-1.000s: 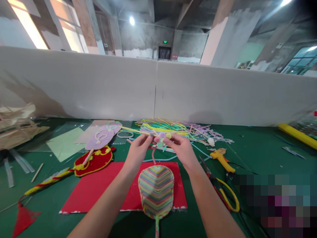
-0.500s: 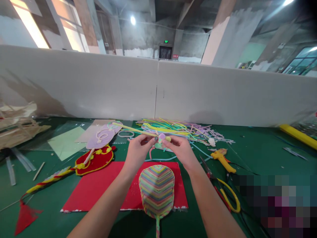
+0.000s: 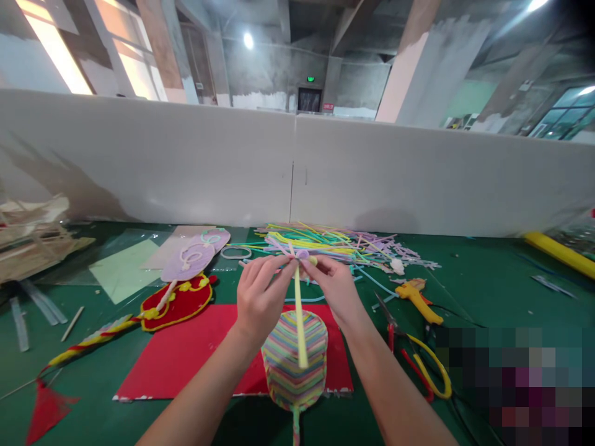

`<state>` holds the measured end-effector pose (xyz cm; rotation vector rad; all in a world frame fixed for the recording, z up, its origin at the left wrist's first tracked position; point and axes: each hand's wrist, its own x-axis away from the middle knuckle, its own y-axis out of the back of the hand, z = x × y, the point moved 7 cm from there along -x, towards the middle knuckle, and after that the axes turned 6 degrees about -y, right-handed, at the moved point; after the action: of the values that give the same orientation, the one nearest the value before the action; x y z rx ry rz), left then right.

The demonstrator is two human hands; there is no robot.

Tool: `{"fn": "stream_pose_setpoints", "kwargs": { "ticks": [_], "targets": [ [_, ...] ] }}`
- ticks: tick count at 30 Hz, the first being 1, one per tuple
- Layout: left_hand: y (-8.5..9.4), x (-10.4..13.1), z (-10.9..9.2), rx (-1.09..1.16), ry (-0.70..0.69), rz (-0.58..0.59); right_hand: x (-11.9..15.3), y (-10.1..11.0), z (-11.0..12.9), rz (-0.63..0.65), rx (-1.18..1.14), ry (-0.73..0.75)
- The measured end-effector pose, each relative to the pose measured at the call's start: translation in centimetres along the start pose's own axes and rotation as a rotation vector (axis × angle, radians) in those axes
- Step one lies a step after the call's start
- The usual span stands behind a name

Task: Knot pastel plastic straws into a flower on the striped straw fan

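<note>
Above the far edge of the red board [image 3: 199, 353], my left hand [image 3: 264, 291] pinches a yellow fuzzy stem [image 3: 302, 328]. Its long end hangs down toward me, in front of a striped pastel fan [image 3: 295, 384]. My right hand [image 3: 337, 285] is closed on a small coiled piece [image 3: 302, 254], purple with a bit of yellow at its side. The fingertips of both hands nearly meet there, so much of the piece is hidden. The fan lies partly on the board, its handle toward me.
Behind my hands lies a pile of coloured fuzzy stems [image 3: 325, 241]. To the right are a yellow glue gun [image 3: 418, 299] and scissors [image 3: 434, 365]. On the left are a red fan [image 3: 176, 303], a lilac fan [image 3: 188, 257] and green paper [image 3: 121, 269]. A white partition [image 3: 186, 161] stands behind.
The yellow stem has swung from pointing left to hanging down toward me. My left hand has turned, its back now showing more. My right hand stays at the coiled piece.
</note>
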<state>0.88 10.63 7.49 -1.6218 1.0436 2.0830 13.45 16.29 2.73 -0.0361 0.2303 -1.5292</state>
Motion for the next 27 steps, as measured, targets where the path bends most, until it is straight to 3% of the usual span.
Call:
{"fn": "stream_pose_setpoints", "kwargs": {
  "ticks": [8,14,17,20,23,27],
  "targets": [
    [-0.2,0.3,-0.6,0.051,-0.087,-0.006,0.7,-0.2,0.4,-0.091,-0.137,-0.045],
    [-0.5,0.4,-0.1,0.137,-0.136,0.018,0.4,-0.2,-0.4,-0.081,-0.26,-0.095],
    [-1.3,0.0,0.1,0.164,-0.141,0.125,0.1,0.7,-0.6,-0.112,-0.244,-0.075],
    [-2.0,-0.5,0.7,0.267,-0.025,0.228,-0.2,1.6,0.1,-0.132,-0.12,0.019],
    [-2.0,-0.8,1.4,0.402,0.143,0.192,-0.3,1.7,0.7,-0.103,0.0,0.064],
    [-1.8,-0.8,2.3,0.509,0.35,0.129,-0.2,1.0,1.1,-0.04,-0.005,0.078]
  ]
}}
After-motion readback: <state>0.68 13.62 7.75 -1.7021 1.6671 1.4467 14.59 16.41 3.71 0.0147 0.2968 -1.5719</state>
